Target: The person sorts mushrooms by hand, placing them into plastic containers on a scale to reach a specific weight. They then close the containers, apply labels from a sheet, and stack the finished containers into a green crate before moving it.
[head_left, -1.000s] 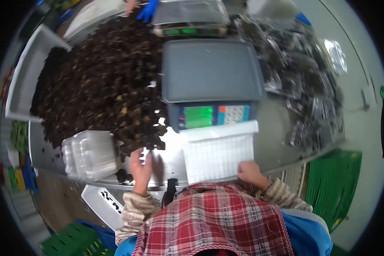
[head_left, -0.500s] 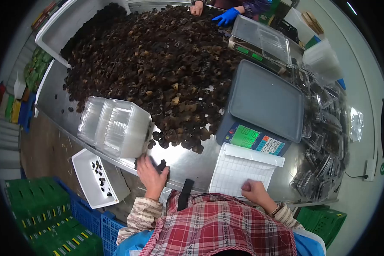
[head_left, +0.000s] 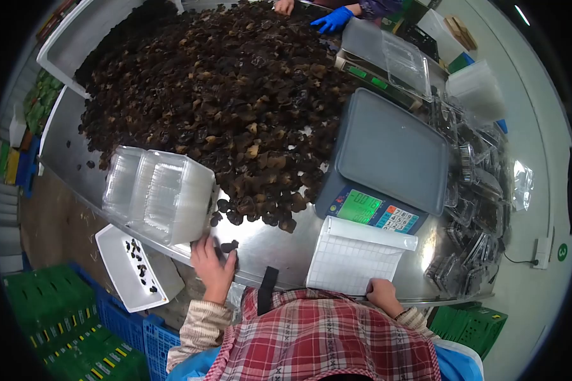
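My left hand (head_left: 214,267) rests on the metal table's near edge, fingers stretched out and thumb apart. Just beyond it stands a stack of clear plastic trays (head_left: 162,197), and a small dark piece of wood ear mushroom (head_left: 230,246) lies by the thumb. At the lower right corner of a gridded paper pad (head_left: 349,257), my right hand (head_left: 381,293) is curled closed; whatever its fingers may hold is hidden. Behind the pad sits a grey digital scale (head_left: 394,152) with a lit green display. A large heap of wood ear mushrooms (head_left: 210,95) covers much of the table.
Packed clear boxes (head_left: 470,254) line the right side. Across the table, a co-worker's blue-gloved hand (head_left: 332,20) and bare hand (head_left: 285,7) are at the heap, beside a second scale (head_left: 368,81). A white bin (head_left: 124,273) and green crates (head_left: 51,305) stand below left.
My right hand has drawn back slightly toward the pad's lower corner, its fingers still curled. The whole view has shifted a little; my left hand stays by the trays.
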The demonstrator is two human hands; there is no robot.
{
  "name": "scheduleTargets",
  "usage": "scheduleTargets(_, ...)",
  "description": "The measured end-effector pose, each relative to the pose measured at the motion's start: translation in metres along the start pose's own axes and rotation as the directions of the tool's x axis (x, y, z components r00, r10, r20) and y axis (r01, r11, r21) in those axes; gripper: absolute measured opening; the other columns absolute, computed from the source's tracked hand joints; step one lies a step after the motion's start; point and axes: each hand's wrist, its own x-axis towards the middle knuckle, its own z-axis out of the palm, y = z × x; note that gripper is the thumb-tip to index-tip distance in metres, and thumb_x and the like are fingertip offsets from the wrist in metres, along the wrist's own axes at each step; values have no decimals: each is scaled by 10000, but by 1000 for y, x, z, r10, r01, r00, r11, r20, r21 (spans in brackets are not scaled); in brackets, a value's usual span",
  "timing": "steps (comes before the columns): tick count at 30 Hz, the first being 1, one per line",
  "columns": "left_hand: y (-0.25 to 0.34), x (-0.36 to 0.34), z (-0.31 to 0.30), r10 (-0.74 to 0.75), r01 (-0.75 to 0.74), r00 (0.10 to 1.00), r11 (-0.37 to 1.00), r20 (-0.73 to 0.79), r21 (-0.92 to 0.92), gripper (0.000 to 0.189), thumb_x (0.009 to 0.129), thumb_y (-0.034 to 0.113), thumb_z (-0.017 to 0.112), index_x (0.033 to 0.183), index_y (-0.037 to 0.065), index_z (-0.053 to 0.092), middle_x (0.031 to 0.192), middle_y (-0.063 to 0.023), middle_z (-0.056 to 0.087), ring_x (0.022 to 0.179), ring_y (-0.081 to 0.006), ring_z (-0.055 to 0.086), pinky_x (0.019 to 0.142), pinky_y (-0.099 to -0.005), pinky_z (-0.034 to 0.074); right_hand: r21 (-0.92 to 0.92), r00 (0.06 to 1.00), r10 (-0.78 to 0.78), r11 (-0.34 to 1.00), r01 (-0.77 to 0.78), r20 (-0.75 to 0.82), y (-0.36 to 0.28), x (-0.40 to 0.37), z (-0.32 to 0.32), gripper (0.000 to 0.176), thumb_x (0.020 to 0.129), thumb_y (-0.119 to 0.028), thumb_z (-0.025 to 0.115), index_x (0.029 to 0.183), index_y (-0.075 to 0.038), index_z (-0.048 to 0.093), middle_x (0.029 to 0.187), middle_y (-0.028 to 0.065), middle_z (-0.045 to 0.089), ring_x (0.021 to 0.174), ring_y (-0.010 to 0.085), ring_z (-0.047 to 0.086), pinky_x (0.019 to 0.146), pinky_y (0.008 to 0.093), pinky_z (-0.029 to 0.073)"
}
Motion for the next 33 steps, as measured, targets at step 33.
scheduleTargets(33, 61, 28, 67, -93, 1, 976, 908, -199, -419, 885, 657, 238, 765, 1331, -54, 271, 1371, -292, 276, 1247, -438, 302, 1044, -456, 258, 526, 671, -127, 522, 671, -731, -234, 118, -88, 490, 805, -140, 647, 1230, 0, 446, 1206, 180, 483, 986, 221, 556, 811, 300, 478)
